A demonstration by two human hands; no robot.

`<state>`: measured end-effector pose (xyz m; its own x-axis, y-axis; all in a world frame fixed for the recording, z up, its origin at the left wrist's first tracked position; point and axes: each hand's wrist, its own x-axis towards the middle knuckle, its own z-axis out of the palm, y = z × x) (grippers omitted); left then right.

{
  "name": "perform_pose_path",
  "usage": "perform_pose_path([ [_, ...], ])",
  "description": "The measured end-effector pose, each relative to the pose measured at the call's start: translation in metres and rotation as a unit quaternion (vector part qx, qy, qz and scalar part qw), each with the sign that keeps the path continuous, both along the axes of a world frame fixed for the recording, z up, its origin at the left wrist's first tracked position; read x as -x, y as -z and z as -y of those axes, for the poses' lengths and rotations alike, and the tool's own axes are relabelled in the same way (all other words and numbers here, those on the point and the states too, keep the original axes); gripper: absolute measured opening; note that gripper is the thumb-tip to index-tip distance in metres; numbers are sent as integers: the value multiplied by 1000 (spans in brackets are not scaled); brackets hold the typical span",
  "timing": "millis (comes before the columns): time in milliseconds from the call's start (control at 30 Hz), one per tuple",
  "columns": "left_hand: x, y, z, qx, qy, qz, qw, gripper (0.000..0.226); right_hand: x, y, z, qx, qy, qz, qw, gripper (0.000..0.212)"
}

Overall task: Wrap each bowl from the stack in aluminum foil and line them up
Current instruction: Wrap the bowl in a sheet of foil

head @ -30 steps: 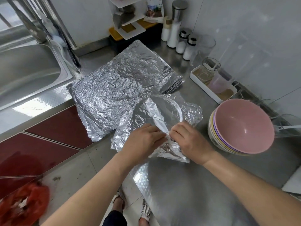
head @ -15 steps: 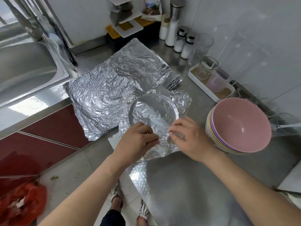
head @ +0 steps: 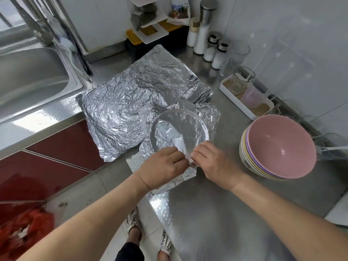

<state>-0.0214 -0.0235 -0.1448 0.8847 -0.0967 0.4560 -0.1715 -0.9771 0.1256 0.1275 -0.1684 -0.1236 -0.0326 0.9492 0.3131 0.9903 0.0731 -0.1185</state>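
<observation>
The foil-lined bowl (head: 179, 131) sits on the steel counter (head: 216, 213) right in front of the person, its hollow and rim covered by a sheet of foil (head: 211, 113) that spills loose around it. Both hands meet at the bowl's six o'clock edge, the left hand (head: 162, 166) coming in from about seven o'clock and the right hand (head: 216, 162) from about five. The fingers of each are curled, and their tips pinch a crumpled fold of the foil between them, just at the near rim. The rest of the bowl lies beyond the fingertips, with neither hand over it. At the bowl's ten o'clock, touching its wrapping, lies a pile of crinkled foil sheets (head: 128, 106), partly overhanging the counter's edge. At three o'clock, near but apart, stands the stack of bowls (head: 278, 147), a pink one on top. At one o'clock a white tray (head: 226, 87) holds glass jars, and the sink (head: 33, 76) is off at ten o'clock
</observation>
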Motion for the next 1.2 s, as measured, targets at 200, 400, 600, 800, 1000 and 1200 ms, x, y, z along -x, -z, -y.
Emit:
perform_pose_path([
  [200, 0, -12, 9, 97, -67, 0, 993, 23, -13, -3, 0, 16, -12, -16, 1000, 21],
  [400, 17, -9, 7, 141, -102, -26, 984, 20, -15, -10, 7, 48, 67, -117, 990, 25],
  [600, 13, -10, 2, 135, -68, -26, 988, 24, 7, -7, 7, 53, 47, -149, 986, 9],
  [800, 5, -4, 2, 38, -36, -22, 998, 23, 12, 1, 2, 7, 41, -26, 999, 10],
  [1000, -7, -7, 16, 15, -69, -4, 998, 22, -1, 3, 4, -12, 15, -5, 1000, 24],
  [1200, -7, -16, 18, 90, -94, -21, 991, 29, -23, 1, 15, -3, 71, -70, 995, 23],
])
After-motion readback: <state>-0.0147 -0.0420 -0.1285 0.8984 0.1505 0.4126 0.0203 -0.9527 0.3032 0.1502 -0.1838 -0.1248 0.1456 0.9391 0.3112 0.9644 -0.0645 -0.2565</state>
